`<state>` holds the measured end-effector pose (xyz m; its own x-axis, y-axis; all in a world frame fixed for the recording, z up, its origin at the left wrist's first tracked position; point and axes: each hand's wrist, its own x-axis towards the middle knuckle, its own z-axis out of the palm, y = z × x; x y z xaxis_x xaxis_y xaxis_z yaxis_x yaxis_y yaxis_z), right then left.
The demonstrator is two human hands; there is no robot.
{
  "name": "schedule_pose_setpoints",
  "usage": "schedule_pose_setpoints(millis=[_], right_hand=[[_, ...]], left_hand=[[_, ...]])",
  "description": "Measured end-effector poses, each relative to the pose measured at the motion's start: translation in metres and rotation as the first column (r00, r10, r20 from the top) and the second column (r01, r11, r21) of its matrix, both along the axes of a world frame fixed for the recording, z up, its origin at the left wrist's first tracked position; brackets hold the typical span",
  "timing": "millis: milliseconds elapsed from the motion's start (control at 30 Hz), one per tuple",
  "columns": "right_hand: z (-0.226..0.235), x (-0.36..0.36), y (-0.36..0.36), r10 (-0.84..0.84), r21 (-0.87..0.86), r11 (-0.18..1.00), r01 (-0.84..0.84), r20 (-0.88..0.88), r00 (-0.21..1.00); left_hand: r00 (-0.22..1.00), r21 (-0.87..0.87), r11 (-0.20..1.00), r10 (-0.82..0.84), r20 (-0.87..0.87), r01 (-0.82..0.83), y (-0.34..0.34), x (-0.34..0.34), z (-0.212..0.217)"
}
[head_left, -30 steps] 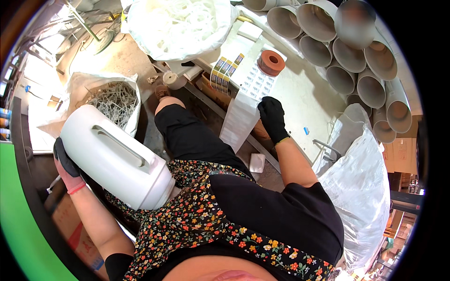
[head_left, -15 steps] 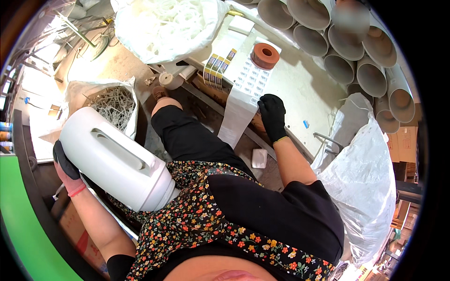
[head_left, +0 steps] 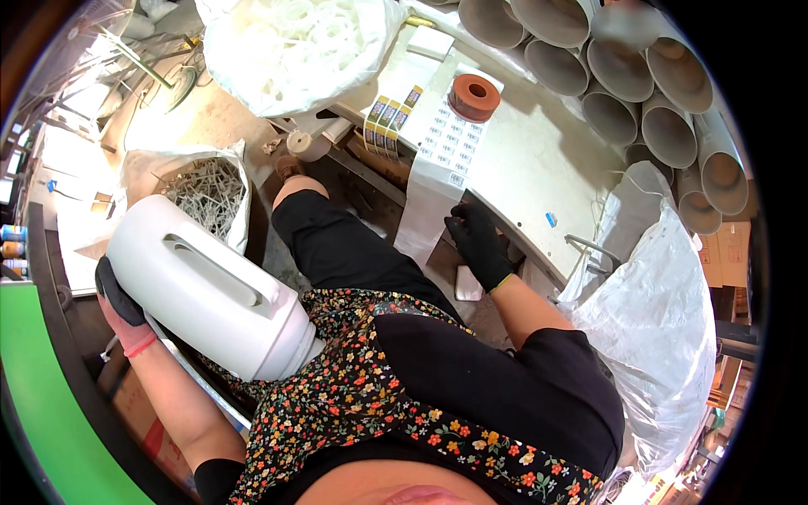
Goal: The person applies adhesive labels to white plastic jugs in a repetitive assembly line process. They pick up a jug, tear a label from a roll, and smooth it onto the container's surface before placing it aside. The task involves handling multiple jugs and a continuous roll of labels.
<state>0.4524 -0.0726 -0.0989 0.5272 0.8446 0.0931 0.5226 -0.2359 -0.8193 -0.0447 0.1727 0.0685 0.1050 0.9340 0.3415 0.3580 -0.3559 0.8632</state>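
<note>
Single head-worn fisheye view, looking steeply down from above over lap and knees. Upright, unmirrored; dark round rim, straight edges bowed toward it. Close on the jug (head_left: 210, 290) by the left hand (head_left: 122, 307) and on the right hand (head_left: 480, 244) at the table (head_left: 539, 168) edge. Farther off, toward the top: tubes (head_left: 640, 93), bag (head_left: 295, 42). No second view to share with.
</note>
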Motion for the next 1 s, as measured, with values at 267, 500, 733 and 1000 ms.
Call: schedule_pose_setpoints(millis=[267,500,733,1000], right_hand=[[-0.037,0.013,0.031,-0.078,0.248,0.954,0.166,-0.330,0.941],[-0.003,0.054,0.057,-0.045,0.229,0.958,0.171,-0.469,0.882],[0.023,0.056,0.060,-0.151,0.067,0.984,0.164,-0.168,0.974],[0.016,0.054,0.044,-0.115,0.299,0.953,0.053,0.192,0.975]], left_hand=[[1.000,0.022,1.000,-0.002,-0.011,0.002,0.001,0.000,0.005],[1.000,0.077,0.997,0.005,-0.025,-0.003,-0.001,0.002,0.009],[0.999,0.028,0.999,-0.043,0.010,0.043,0.004,-0.012,0.002],[0.957,-0.063,0.994,-0.065,0.283,0.086,0.007,-0.020,-0.007]])
